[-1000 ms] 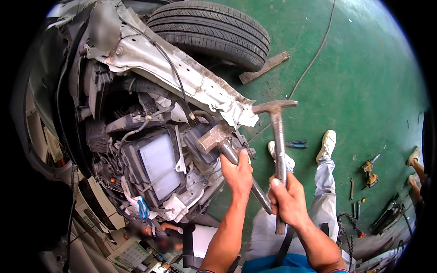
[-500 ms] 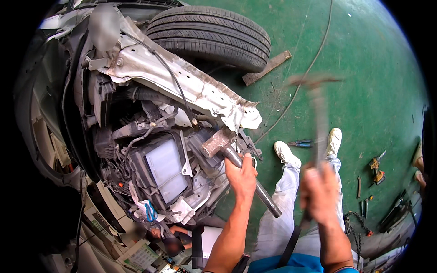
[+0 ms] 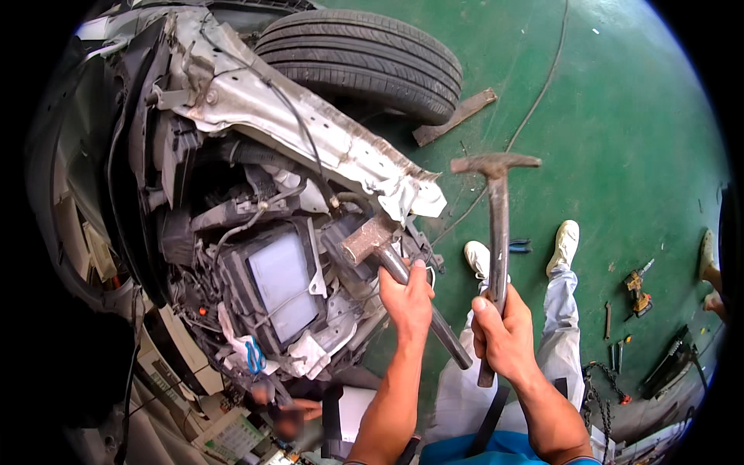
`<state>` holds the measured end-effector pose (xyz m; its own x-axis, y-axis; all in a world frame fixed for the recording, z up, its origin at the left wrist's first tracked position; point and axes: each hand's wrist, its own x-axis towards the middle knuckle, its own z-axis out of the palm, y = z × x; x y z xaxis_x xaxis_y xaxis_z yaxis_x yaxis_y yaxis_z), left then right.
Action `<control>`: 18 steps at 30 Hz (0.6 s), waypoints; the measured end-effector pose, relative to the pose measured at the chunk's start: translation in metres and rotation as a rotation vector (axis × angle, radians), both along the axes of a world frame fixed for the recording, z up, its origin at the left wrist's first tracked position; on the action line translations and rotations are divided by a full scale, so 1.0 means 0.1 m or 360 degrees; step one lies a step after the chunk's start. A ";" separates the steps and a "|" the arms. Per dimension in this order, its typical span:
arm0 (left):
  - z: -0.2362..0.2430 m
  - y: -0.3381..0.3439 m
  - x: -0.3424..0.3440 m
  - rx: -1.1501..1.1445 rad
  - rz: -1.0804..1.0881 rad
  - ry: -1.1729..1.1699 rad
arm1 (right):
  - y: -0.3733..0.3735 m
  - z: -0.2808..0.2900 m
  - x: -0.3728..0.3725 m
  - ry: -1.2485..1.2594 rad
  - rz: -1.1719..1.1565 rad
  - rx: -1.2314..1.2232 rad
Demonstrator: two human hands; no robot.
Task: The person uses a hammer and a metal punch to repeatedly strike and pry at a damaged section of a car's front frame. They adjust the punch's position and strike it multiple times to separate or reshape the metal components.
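Probably to steady its weight, the left hand (image 3: 406, 301) grips the block-headed hammer (image 3: 394, 265) close under its head, nearside of the crumpled metal rail (image 3: 349, 159), while the right hand (image 3: 504, 332) clasps the slim-headed hammer (image 3: 498, 240) low, right of that rail, seemingly for leverage.

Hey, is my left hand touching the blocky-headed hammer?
Touching. The head view shows the left hand gripping the blocky-headed hammer by its handle, below the head.
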<state>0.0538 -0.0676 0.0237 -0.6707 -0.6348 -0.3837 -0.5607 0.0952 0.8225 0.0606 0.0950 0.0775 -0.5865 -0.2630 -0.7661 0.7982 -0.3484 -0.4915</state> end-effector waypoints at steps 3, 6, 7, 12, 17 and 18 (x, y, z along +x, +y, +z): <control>0.03 0.08 0.04 0.0103 0.0079 0.0024 | 0.11 -0.09 0.09 -0.0046 0.0116 -0.0043; 0.08 -0.04 0.12 0.0244 0.0197 0.0049 | 0.14 -0.12 0.15 -0.0056 0.0142 -0.0034; 0.09 -0.09 0.14 0.0302 0.0134 0.0088 | 0.15 -0.13 0.17 -0.0057 0.0108 -0.0056; 0.08 -0.18 0.22 0.0475 0.0072 0.0110 | 0.20 -0.20 0.12 -0.0030 0.0001 -0.0101; 0.05 0.06 0.32 0.0446 0.0128 0.0010 | 0.28 -0.25 0.09 -0.0105 -0.0065 -0.0105; 0.03 0.10 0.36 0.0471 0.0137 -0.0041 | 0.29 -0.26 0.10 -0.0119 -0.0074 -0.0102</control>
<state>0.0903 -0.0578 0.0271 -0.6069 -0.5467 -0.5769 -0.5775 -0.1953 0.7927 0.0709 0.1239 0.0518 -0.5413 -0.2865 -0.7905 0.8138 -0.4149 -0.4069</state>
